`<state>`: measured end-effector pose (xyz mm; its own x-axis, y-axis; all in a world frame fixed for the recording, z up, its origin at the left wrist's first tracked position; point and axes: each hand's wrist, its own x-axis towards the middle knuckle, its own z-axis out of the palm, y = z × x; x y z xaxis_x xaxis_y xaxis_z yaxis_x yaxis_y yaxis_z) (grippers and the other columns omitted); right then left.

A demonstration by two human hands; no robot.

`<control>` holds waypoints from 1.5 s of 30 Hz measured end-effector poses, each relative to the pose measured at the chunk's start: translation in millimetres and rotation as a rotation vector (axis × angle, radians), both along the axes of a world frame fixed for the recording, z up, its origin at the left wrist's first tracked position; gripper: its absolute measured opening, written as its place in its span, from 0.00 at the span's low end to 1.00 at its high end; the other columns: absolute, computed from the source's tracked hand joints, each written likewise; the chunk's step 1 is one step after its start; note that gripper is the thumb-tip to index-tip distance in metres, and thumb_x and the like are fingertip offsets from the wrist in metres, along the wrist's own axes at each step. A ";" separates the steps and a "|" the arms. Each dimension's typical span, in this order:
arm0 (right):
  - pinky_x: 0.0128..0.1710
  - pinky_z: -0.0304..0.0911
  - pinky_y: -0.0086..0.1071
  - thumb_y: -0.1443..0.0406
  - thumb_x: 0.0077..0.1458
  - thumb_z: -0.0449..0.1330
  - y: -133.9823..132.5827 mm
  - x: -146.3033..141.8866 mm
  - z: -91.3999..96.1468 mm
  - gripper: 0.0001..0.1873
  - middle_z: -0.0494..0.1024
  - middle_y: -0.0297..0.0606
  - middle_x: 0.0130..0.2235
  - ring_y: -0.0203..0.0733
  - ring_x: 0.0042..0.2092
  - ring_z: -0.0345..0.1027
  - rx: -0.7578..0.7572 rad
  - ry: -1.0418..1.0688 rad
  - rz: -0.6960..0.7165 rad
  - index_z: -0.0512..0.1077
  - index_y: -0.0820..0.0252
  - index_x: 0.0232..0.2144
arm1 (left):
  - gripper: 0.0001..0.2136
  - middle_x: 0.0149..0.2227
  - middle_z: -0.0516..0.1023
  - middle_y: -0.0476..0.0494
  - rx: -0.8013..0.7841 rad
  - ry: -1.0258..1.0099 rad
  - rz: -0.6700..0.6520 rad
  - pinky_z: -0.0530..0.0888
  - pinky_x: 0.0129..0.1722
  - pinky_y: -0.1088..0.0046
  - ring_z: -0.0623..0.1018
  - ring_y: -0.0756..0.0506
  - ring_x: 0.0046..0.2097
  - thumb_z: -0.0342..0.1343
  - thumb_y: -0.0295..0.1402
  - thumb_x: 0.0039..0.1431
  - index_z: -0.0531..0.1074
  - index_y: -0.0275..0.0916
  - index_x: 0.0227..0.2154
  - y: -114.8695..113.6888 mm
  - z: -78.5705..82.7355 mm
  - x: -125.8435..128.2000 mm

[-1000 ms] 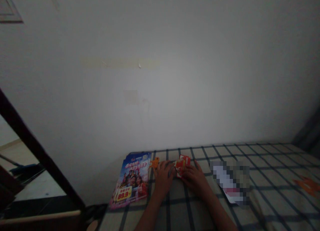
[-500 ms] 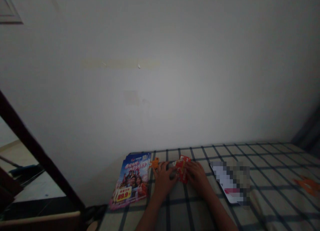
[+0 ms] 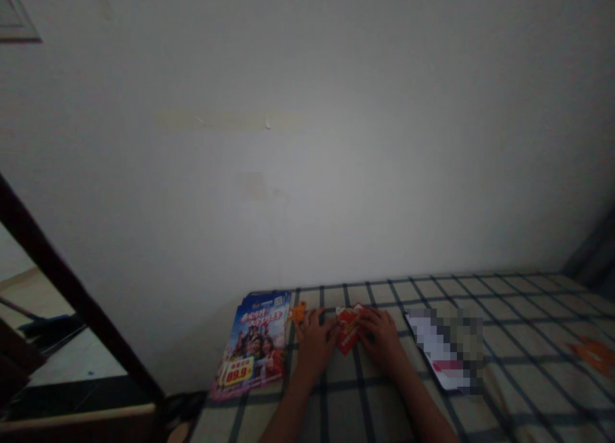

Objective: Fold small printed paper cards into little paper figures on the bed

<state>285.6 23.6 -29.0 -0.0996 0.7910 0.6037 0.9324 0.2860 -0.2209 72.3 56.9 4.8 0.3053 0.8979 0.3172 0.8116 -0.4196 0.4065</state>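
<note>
A small piece of folded red paper point(image 3: 346, 337) with pale lettering and white edges at its top lies between my hands, its outline close to a heart. My left hand point(image 3: 316, 340) holds its left edge with bent fingers. From the right, the fingers of my right hand point(image 3: 382, 337) press on its upper right part and cover that side. Both wrists rest low over the checked bed cover point(image 3: 336, 404).
Left of my hands lies a stack of printed leaflets point(image 3: 257, 344). To the right is a flat, dark-edged object point(image 3: 439, 360), its face blurred by pixels. A white wall point(image 3: 336, 174) rises behind the bed, and a dark post point(image 3: 72, 280) slants at the left.
The red paper has turned and lies flatter, its outline now pointed at the bottom with two peaks on top. Both hands have stayed nearly in place, with small finger shifts.
</note>
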 end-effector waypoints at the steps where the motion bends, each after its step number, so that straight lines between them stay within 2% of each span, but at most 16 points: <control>1: 0.58 0.56 0.55 0.64 0.57 0.59 -0.5 0.0 0.4 0.15 0.77 0.38 0.51 0.52 0.55 0.66 -0.002 0.003 -0.002 0.77 0.45 0.46 | 0.12 0.61 0.69 0.46 0.002 0.007 0.001 0.42 0.63 0.32 0.60 0.34 0.65 0.52 0.44 0.65 0.78 0.59 0.47 -0.6 0.7 0.4; 7: 0.59 0.56 0.55 0.62 0.54 0.62 -6.4 -3.8 8.4 0.10 0.77 0.40 0.49 0.53 0.55 0.65 -0.052 0.017 0.034 0.79 0.43 0.40 | 0.16 0.61 0.68 0.43 0.024 0.059 0.019 0.42 0.63 0.33 0.60 0.33 0.65 0.53 0.49 0.63 0.75 0.59 0.51 -2.8 1.3 2.1; 11: 0.58 0.58 0.52 0.62 0.56 0.61 -6.7 -3.2 9.9 0.09 0.78 0.37 0.46 0.50 0.54 0.65 -0.054 0.028 0.129 0.80 0.42 0.37 | 0.18 0.63 0.66 0.42 0.040 0.090 0.011 0.41 0.63 0.32 0.59 0.32 0.66 0.56 0.47 0.61 0.73 0.60 0.54 -2.7 -0.7 1.4; 13: 0.56 0.60 0.50 0.62 0.57 0.60 -4.3 -0.2 7.0 0.10 0.78 0.36 0.45 0.49 0.53 0.66 -0.028 0.053 0.147 0.79 0.43 0.39 | 0.18 0.64 0.65 0.43 0.034 0.099 0.008 0.41 0.63 0.31 0.59 0.31 0.66 0.57 0.45 0.61 0.72 0.61 0.54 -2.4 -1.4 1.0; 15: 0.53 0.62 0.47 0.62 0.59 0.58 -0.8 4.4 2.1 0.12 0.78 0.38 0.43 0.48 0.50 0.68 0.018 0.109 0.090 0.78 0.46 0.44 | 0.18 0.64 0.66 0.45 0.025 0.095 -0.003 0.40 0.62 0.30 0.58 0.30 0.66 0.58 0.44 0.61 0.72 0.62 0.54 -2.2 -1.4 0.7; 17: 0.49 0.64 0.44 0.60 0.60 0.57 2.5 9.6 -3.7 0.11 0.78 0.40 0.41 0.48 0.47 0.68 0.066 0.177 -0.030 0.78 0.50 0.43 | 0.17 0.64 0.66 0.46 0.020 0.083 -0.019 0.40 0.62 0.29 0.58 0.30 0.66 0.58 0.44 0.61 0.73 0.63 0.53 -2.0 -1.0 0.5; 20: 0.47 0.65 0.45 0.56 0.60 0.58 5.1 14.7 -10.1 0.14 0.76 0.43 0.42 0.50 0.46 0.68 0.130 0.209 -0.179 0.77 0.53 0.43 | 0.16 0.64 0.65 0.49 0.010 0.068 -0.034 0.40 0.61 0.28 0.58 0.30 0.66 0.58 0.41 0.60 0.74 0.64 0.51 -1.9 -0.3 0.2; 22: 0.47 0.64 0.46 0.54 0.59 0.59 5.1 14.9 -11.7 0.15 0.75 0.45 0.43 0.52 0.47 0.67 0.138 0.186 -0.214 0.77 0.53 0.44 | 0.16 0.64 0.65 0.49 0.012 0.065 -0.043 0.40 0.61 0.27 0.58 0.30 0.66 0.58 0.38 0.60 0.74 0.66 0.50 -2.2 0.1 0.2; 28: 0.48 0.64 0.48 0.53 0.57 0.60 2.3 9.2 -10.5 0.14 0.75 0.44 0.45 0.54 0.50 0.66 0.114 0.128 -0.210 0.78 0.47 0.42 | 0.18 0.65 0.66 0.50 0.013 0.046 -0.066 0.37 0.62 0.29 0.58 0.31 0.66 0.59 0.35 0.58 0.75 0.62 0.50 -5.8 3.2 0.3; 33: 0.48 0.64 0.49 0.53 0.57 0.61 2.5 10.6 -12.5 0.13 0.74 0.43 0.46 0.54 0.50 0.66 0.091 0.094 -0.197 0.77 0.46 0.43 | 0.23 0.65 0.65 0.54 0.072 0.068 -0.247 0.37 0.63 0.29 0.57 0.32 0.67 0.57 0.36 0.60 0.67 0.66 0.57 -9.7 5.1 0.4; 36: 0.48 0.64 0.49 0.52 0.57 0.61 3.6 12.1 -13.3 0.15 0.74 0.44 0.46 0.54 0.49 0.66 0.087 0.090 -0.200 0.77 0.48 0.44 | 0.22 0.65 0.66 0.57 0.051 0.079 -0.312 0.36 0.61 0.26 0.58 0.33 0.67 0.55 0.39 0.63 0.65 0.70 0.57 -9.5 2.3 0.5; 39: 0.48 0.65 0.49 0.51 0.56 0.62 4.4 12.6 -13.8 0.17 0.74 0.45 0.45 0.55 0.49 0.66 0.094 0.100 -0.220 0.77 0.51 0.44 | 0.19 0.64 0.68 0.57 0.005 0.078 -0.309 0.36 0.61 0.27 0.58 0.34 0.67 0.55 0.40 0.63 0.67 0.69 0.56 -8.2 -0.5 0.5; 45: 0.48 0.64 0.49 0.52 0.57 0.60 4.4 13.5 -14.7 0.14 0.74 0.44 0.45 0.55 0.50 0.65 0.095 0.110 -0.198 0.78 0.48 0.41 | 0.20 0.63 0.69 0.57 -0.002 0.068 -0.298 0.37 0.63 0.30 0.60 0.34 0.65 0.57 0.43 0.62 0.67 0.70 0.56 -8.0 -0.8 -0.1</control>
<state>299.1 28.0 -43.7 0.1223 0.7277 0.6749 0.9441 0.1245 -0.3052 72.1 48.8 4.0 0.5758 0.7661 0.2854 0.6783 -0.6426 0.3563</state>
